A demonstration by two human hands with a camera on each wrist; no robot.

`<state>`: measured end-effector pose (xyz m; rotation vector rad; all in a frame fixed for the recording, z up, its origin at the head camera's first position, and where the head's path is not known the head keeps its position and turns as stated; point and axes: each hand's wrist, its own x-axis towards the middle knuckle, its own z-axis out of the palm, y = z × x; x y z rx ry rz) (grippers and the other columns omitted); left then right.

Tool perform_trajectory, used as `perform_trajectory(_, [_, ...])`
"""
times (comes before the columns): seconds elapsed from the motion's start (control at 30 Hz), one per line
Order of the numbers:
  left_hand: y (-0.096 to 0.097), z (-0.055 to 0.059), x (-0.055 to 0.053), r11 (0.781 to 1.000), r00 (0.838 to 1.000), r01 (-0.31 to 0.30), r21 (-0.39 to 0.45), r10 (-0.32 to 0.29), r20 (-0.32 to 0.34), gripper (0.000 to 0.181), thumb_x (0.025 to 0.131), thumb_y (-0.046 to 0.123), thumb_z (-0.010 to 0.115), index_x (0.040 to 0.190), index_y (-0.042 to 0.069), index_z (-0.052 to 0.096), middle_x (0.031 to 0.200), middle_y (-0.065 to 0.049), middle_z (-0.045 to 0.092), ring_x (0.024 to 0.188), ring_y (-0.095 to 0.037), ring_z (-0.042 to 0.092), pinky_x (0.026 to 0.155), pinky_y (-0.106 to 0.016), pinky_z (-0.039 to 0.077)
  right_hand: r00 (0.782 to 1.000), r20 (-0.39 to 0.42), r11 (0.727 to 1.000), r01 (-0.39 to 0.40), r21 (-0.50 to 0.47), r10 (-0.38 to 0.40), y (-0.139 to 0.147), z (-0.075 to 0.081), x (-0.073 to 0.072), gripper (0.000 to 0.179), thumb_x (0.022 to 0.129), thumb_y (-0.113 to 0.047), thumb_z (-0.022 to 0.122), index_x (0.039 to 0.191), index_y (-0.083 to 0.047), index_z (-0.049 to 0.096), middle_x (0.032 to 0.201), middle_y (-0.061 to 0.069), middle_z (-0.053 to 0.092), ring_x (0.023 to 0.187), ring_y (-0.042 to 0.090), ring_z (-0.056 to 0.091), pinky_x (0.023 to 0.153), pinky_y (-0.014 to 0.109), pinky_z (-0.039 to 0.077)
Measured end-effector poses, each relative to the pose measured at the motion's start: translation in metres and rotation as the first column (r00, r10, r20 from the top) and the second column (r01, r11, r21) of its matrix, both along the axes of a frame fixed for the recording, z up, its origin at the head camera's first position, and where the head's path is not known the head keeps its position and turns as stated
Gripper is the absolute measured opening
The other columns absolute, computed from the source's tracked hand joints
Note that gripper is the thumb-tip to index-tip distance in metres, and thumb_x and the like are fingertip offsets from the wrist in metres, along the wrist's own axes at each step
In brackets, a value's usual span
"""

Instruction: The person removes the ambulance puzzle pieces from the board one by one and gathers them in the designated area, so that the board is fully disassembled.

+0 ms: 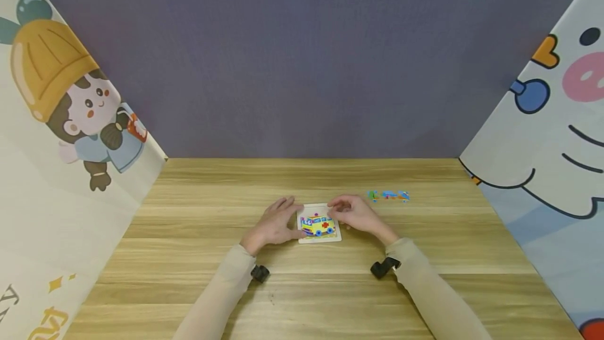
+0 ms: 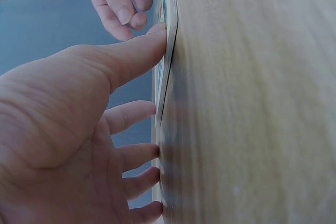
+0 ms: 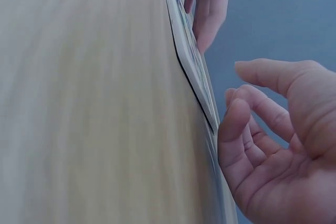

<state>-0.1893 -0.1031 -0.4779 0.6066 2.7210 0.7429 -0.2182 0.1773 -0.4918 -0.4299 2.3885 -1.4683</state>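
A white-framed jigsaw puzzle with a yellow ambulance picture lies flat on the wooden table between both hands. My left hand spans its left side with fingers spread; the thumb rests on the near part of the frame and the index fingertip is right at the far left corner. Over the frame's upper right edge hovers my right hand, its fingers loosely bent. In the right wrist view the thumb stands apart from the fingertips, with nothing showing between them.
Several small blue, green and orange puzzle pieces lie in a row on the table, beyond my right hand. A dark panel rises at the table's far edge. Cartoon-printed walls flank both sides.
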Motion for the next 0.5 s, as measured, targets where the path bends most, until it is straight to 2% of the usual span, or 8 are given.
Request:
perform_trajectory(0.23, [0.0, 0.0, -0.001, 1.0, 1.0, 0.0, -0.003, 0.0, -0.004, 0.077, 0.096, 0.045, 0.078, 0.159, 0.012, 0.049, 0.175, -0.021, 0.026, 0.163, -0.045, 0.02, 0.133, -0.063, 0.015, 0.998, 0.002, 0.998, -0.056, -0.02, 0.056, -0.012, 0.0, 0.001, 0.035, 0.1, -0.023, 0.074, 0.13, -0.005, 0.071, 0.109, 0.012, 0.071, 0.065, 0.016, 0.057, 0.054, 0.027, 0.052])
perform_trajectory(0.33, [0.0, 0.001, -0.001, 1.0, 1.0, 0.0, -0.002, 0.0, -0.004, 0.077, 0.096, 0.044, 0.079, 0.159, 0.012, 0.049, 0.175, -0.022, 0.026, 0.163, -0.045, 0.02, 0.133, -0.063, 0.015, 0.997, -0.021, 0.997, -0.073, -0.005, 0.073, -0.017, 0.0, 0.0, 0.034, 0.1, -0.024, 0.075, 0.128, -0.005, 0.072, 0.111, 0.012, 0.072, 0.074, 0.015, 0.063, 0.061, 0.028, 0.055])
perform_trajectory(0.5, [0.001, 0.0, 0.0, 1.0, 1.0, 0.002, 0.004, -0.002, 0.008, 0.077, 0.096, 0.043, 0.078, 0.16, 0.011, 0.049, 0.176, -0.022, 0.025, 0.164, -0.045, 0.019, 0.133, -0.064, 0.014, 0.995, -0.057, 0.996, -0.077, 0.037, 0.079, -0.025, -0.002, 0.0, 0.032, 0.099, -0.025, 0.077, 0.125, -0.006, 0.074, 0.113, 0.01, 0.075, 0.093, 0.015, 0.07, 0.08, 0.03, 0.059])
